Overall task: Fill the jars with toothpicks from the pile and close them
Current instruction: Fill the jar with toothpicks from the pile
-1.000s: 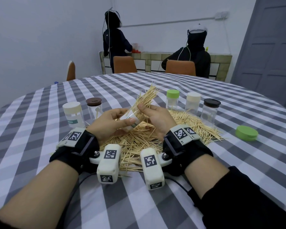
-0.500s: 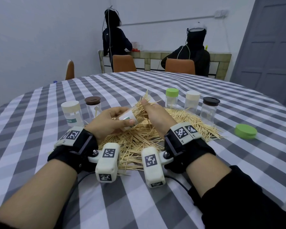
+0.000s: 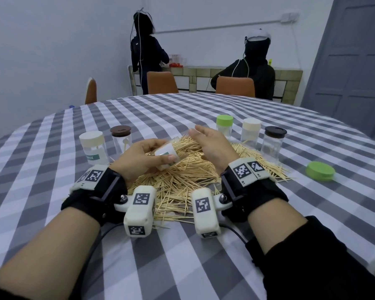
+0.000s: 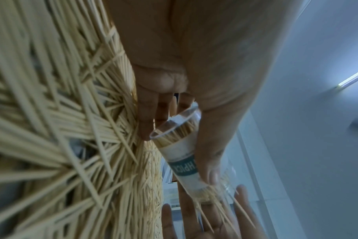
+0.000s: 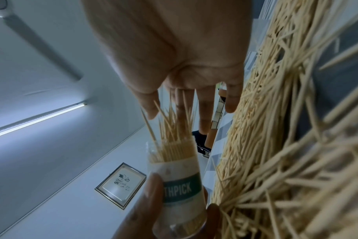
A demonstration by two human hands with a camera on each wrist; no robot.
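Observation:
My left hand [image 3: 139, 162] grips a clear jar [image 3: 166, 153] with a white and green TOOTHPICK label, tilted over the toothpick pile [image 3: 182, 182]. The jar [image 5: 178, 177] is packed with toothpicks [image 5: 172, 129], and some stick loosely out of its open mouth. My right hand [image 3: 210, 144] is open just beyond the mouth, fingers straight, palm facing the protruding ends. In the left wrist view, thumb and fingers curl round the jar [image 4: 180, 155], with the right hand [image 4: 215, 226] spread below it. A loose green lid [image 3: 320, 171] lies on the cloth at the right.
Two lidded jars stand left of the pile, one white-topped [image 3: 93, 148] and one brown-topped [image 3: 121, 137]. Three more stand behind it: green-topped [image 3: 224, 126], cream-topped [image 3: 250, 132], dark-topped [image 3: 274, 141]. The checked table [image 3: 182, 256] extends all around. Two people are at the far counter.
My right hand pinched a tall bundle of toothpicks at the jar mouth; it has let go and its fingers have straightened. The bundle has sunk into the jar, which has tilted lower.

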